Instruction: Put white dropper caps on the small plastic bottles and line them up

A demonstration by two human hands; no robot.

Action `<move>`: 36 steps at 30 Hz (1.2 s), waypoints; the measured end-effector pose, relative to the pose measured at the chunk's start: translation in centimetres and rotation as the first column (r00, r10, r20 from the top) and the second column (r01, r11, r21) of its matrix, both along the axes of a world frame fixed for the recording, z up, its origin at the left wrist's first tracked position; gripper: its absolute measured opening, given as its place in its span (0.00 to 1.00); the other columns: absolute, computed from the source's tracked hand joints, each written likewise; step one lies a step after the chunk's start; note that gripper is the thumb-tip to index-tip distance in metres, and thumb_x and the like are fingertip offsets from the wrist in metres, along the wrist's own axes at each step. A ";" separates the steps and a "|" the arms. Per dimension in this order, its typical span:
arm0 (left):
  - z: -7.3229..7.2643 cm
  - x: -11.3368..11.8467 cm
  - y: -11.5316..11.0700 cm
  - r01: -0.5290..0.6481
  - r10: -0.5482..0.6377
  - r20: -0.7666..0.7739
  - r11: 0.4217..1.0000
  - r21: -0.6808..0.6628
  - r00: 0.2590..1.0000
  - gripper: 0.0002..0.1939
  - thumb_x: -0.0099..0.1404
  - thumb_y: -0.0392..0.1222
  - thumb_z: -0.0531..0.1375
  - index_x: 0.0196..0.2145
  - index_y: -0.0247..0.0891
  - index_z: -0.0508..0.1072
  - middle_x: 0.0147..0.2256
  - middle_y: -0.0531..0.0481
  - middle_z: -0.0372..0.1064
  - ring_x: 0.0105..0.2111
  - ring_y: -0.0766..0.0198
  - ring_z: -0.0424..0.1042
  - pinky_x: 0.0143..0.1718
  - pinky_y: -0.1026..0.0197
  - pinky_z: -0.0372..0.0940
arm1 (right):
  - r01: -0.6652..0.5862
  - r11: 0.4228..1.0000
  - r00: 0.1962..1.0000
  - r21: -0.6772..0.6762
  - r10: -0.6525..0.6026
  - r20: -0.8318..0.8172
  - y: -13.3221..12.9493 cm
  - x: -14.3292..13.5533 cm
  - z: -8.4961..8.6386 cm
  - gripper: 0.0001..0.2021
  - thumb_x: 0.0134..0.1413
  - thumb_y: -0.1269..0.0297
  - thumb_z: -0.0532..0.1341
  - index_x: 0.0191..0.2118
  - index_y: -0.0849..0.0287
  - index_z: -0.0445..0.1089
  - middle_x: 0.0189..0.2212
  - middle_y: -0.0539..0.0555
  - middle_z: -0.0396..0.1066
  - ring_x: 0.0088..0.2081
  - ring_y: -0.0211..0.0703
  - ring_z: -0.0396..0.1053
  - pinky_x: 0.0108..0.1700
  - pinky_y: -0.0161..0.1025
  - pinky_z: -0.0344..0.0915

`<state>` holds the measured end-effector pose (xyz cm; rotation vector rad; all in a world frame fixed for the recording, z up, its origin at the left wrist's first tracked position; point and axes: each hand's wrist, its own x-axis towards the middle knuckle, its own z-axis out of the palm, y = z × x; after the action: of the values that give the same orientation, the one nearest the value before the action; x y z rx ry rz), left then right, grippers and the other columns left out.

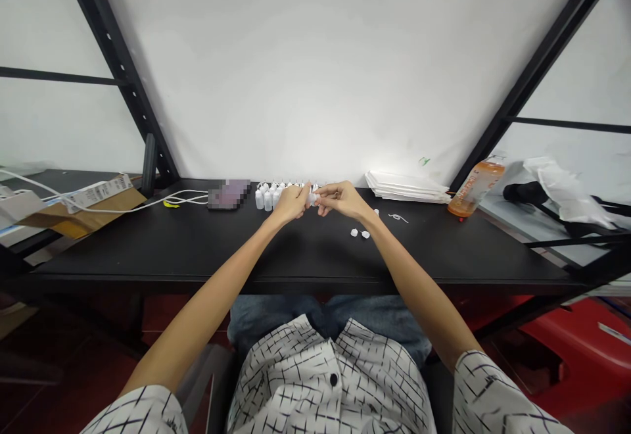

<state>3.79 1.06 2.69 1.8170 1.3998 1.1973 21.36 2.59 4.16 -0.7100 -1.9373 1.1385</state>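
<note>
Two loose caps (359,233) lie unfitted; I see my left hand (292,202) and right hand (339,198) pinching one small white bottle (312,198) beside the finished row of bottles (269,196).

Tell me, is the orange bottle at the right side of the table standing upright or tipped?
Tipped. The orange bottle leans with its top toward the wall, its base on the black table.

Both arms stretched forward, left hand (292,202) and right hand (340,199) pinched together

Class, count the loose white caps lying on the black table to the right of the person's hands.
2 small white caps lie side by side beside the right forearm; another white bit near the right wrist may be a third.
</note>
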 end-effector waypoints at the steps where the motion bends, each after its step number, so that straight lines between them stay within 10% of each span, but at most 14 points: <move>1: 0.0 0.0 -0.1 0.000 0.000 -0.011 1.000 0.001 1.000 0.31 0.74 0.52 0.47 0.15 0.37 0.62 0.10 0.54 0.57 0.10 0.70 0.59 0.18 0.65 0.55 | -0.003 1.000 1.000 0.004 0.003 0.004 0.1 0.0 -0.1 0.20 0.43 0.54 0.73 0.37 0.66 0.77 0.22 0.55 0.75 0.25 0.44 0.75 0.31 0.41 0.76; 13: -0.1 0.1 -0.2 0.010 0.028 -0.217 0.985 0.173 0.976 0.31 0.72 0.57 0.45 0.18 0.37 0.66 0.17 0.50 0.64 0.23 0.63 0.67 0.29 0.62 0.59 | -0.006 1.000 1.000 -0.022 0.006 -0.014 0.4 0.3 -0.1 0.20 0.42 0.53 0.73 0.34 0.66 0.76 0.25 0.56 0.75 0.25 0.43 0.75 0.29 0.39 0.75; 21: 0.3 0.2 -0.2 0.348 -0.333 0.256 0.938 -0.014 0.907 0.24 0.66 0.62 0.57 0.27 0.36 0.65 0.18 0.57 0.54 0.15 0.72 0.57 0.15 0.67 0.50 | 0.038 0.999 0.992 -0.029 -0.041 -0.117 0.4 1.2 0.8 0.25 0.41 0.49 0.74 0.38 0.66 0.76 0.28 0.57 0.77 0.26 0.43 0.75 0.30 0.40 0.75; 36: 0.5 0.1 0.0 0.355 -0.284 0.518 0.934 -0.040 0.807 0.16 0.68 0.51 0.57 0.35 0.34 0.68 0.28 0.50 0.66 0.21 0.69 0.66 0.14 0.69 0.56 | 0.124 0.992 0.982 0.007 -0.121 -0.142 0.2 1.2 1.2 0.24 0.35 0.48 0.75 0.30 0.65 0.75 0.22 0.54 0.74 0.21 0.40 0.72 0.24 0.36 0.70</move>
<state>3.87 1.06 3.19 1.4250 0.8118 1.2416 22.54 2.83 5.40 -0.7100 -1.7578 1.0674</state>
